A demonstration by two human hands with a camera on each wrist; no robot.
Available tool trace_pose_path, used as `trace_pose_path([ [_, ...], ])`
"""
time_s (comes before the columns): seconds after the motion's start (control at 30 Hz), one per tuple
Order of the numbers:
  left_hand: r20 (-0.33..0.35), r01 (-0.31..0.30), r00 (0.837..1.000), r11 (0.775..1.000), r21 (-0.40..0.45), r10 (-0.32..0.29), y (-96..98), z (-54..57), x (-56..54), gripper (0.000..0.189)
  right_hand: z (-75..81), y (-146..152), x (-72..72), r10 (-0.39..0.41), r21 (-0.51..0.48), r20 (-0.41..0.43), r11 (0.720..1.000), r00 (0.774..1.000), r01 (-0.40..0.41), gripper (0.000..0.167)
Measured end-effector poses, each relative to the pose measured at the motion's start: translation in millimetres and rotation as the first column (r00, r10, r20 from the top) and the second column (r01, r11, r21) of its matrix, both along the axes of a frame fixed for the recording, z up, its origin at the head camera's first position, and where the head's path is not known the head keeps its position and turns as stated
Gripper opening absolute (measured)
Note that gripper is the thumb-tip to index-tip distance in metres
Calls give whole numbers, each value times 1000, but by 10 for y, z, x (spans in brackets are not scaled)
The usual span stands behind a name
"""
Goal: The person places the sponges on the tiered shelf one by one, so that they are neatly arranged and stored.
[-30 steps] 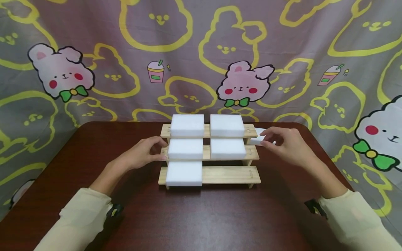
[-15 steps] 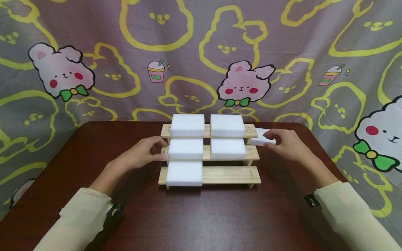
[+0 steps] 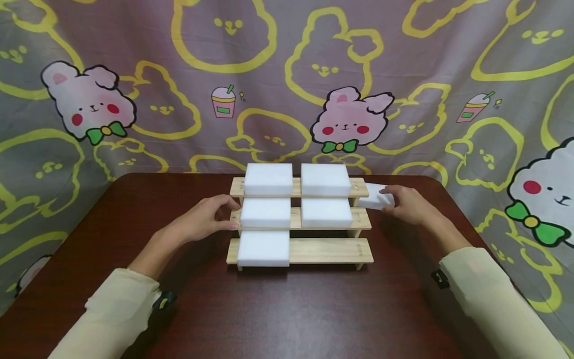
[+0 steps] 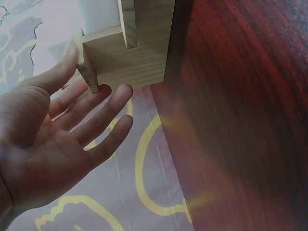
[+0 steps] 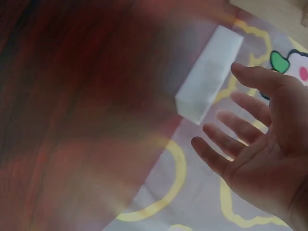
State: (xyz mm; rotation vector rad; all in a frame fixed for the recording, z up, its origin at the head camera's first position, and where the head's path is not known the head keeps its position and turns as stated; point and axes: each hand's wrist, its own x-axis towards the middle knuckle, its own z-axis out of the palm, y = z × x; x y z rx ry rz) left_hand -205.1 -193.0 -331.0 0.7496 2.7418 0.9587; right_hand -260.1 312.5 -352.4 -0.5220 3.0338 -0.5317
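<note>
A three-tier wooden display stand (image 3: 329,249) stands on the table, with white foam blocks (image 3: 267,212) on its tiers: two on top, two in the middle, one at the left of the lowest. My left hand (image 3: 204,218) grips the left end of the middle tier, thumb in front and index finger behind; its other fingers extend loosely in the left wrist view. Behind the stand's right end lies another white block (image 3: 375,197), partly hidden by the stand. My right hand (image 3: 410,204) is at that block's right end, fingers spread and loosely bent in the right wrist view.
The dark red-brown table (image 3: 309,309) carries the stand. A curtain (image 3: 269,65) with cartoon bears and yellow outlines hangs right behind the table's far edge. The right part of the lowest tier shows bare wood.
My right hand has shifted slightly right along the loose block, uncovering more of it, and the right forearm has come higher. The left hand and the stand stay in place.
</note>
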Motion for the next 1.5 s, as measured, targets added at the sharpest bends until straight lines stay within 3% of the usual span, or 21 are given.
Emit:
trace_pose_path([
  [0.17, 9, 8, 1000, 1000, 8, -8, 6, -1, -4, 43, -85, 27, -55, 48, 35, -3, 998, 999, -48, 45],
  [0.37, 6, -5, 1000, 1000, 0, 5, 8, 13, -3, 43, -87, 20, -104, 23, 76, -45, 997, 999, -20, 40],
  [0.6, 17, 1, 1000, 1000, 7, -2, 11, -10, -12, 43, -94, 63, -147, -26, 83, -2, 996, 1000, 26, 60],
  [0.8, 16, 0, 1000, 1000, 2, 0, 11, -11, -15, 43, -99, 116, -186, -35, 85, 32, 996, 999, 33, 61],
  [1.03, 7, 2, 1000, 1000, -2, -2, 8, -6, -10, 42, -91, 140, -170, -14, 61, 29, 998, 999, 12, 62],
  [1.5, -1, 7, 1000, 1000, 7, -7, 9, -12, -12, 42, 5, 178, -61, -65, 11, -3, 998, 998, 65, 58],
])
